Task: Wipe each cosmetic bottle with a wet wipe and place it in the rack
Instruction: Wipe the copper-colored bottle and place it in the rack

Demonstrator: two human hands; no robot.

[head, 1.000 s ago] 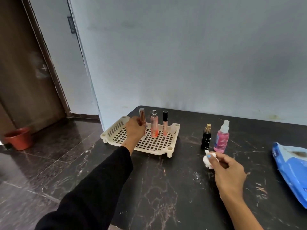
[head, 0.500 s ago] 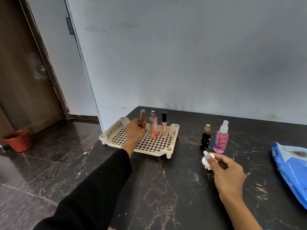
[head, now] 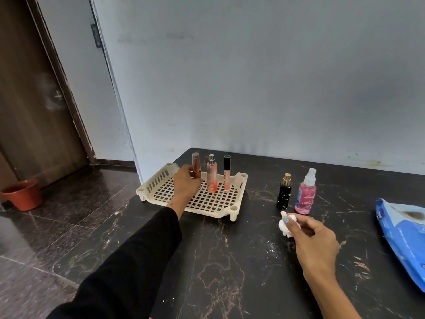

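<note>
Fingers of my left hand (head: 185,183) grip the copper bottle (head: 196,165), upright in the cream rack (head: 236,203) at the far left corner of the surface (head: 230,261), beside two pink bottles (head: 211,173) already in the rack. My right hand (head: 315,240) pinches a crumpled wet wipe (head: 285,225). A black bottle (head: 284,191) and a pink spray bottle (head: 305,193) stand on the surface, right of the rack.
</note>
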